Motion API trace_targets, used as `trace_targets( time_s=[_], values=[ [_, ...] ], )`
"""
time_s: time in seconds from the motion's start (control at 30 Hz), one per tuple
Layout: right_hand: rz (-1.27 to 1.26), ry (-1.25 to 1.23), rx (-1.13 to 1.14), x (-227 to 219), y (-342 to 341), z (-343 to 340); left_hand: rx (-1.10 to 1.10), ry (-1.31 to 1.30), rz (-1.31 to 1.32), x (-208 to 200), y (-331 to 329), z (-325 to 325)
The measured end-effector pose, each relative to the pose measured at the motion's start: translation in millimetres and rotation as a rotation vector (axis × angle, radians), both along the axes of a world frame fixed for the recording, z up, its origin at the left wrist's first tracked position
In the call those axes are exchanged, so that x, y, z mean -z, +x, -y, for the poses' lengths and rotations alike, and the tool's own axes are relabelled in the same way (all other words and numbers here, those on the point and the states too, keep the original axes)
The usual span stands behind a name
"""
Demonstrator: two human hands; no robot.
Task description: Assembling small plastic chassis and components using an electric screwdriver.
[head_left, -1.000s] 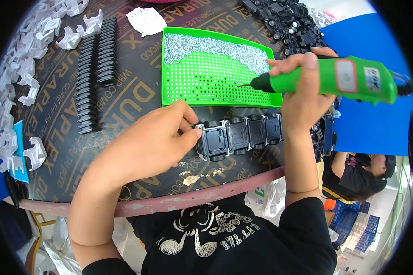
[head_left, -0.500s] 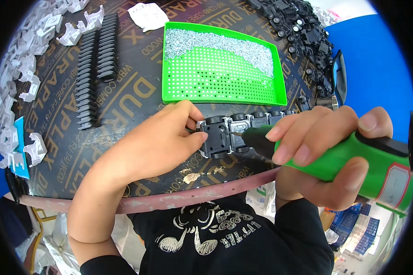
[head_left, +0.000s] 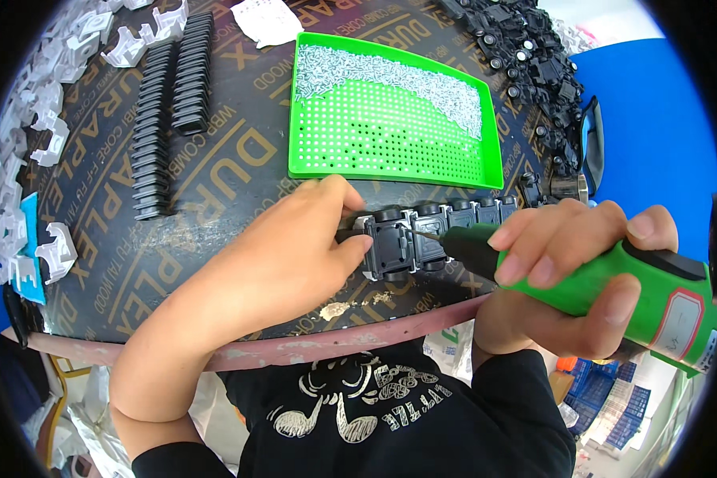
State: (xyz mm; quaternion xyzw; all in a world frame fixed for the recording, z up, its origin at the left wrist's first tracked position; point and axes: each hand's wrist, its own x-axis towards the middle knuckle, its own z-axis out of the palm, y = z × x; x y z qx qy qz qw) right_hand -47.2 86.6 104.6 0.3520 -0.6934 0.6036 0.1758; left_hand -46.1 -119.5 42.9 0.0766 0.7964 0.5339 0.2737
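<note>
My left hand (head_left: 307,231) pinches the left end of a row of small upturned toy car chassis (head_left: 392,245). They are black with whitish edges and wheels, and lie end to end on the table. A green electric screwdriver (head_left: 570,291) with a black nose is gripped in my right hand (head_left: 562,243). Its thin bit points left, near the joint between the first two chassis; whether the tip touches cannot be made out. The right end of the row runs toward my right fingers.
Behind the row stands a green perforated tray (head_left: 494,151) with many small silver screws (head_left: 398,80). Two lines of stacked black parts (head_left: 151,143) and white plastic pieces (head_left: 58,253) lie left. A heap of black chassis (head_left: 534,72) is at far right, beside a blue surface (head_left: 653,119).
The chassis row and my left hand have moved a little to the right. The screwdriver's nose has also moved slightly right. The whole view has shifted a bit.
</note>
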Motion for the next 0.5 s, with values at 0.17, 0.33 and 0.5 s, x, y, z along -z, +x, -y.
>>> trace_targets(
  time_s=[0.17, 0.33, 0.5],
  values=[
    [0.001, 0.009, -0.109, -0.4, -2.4, -5.5, 0.045, 0.015, -0.164, 6.9, 2.6, 2.6],
    [0.045, 0.001, 0.049, 8.5, -0.2, 4.6, 0.042, -0.096, -0.327, -5.1, 9.7, 0.3],
    [0.150, 0.077, 0.077, 13.7, -3.9, 8.2, 0.012, -0.013, -0.390, 3.7, 23.2, -17.0]
  ],
)
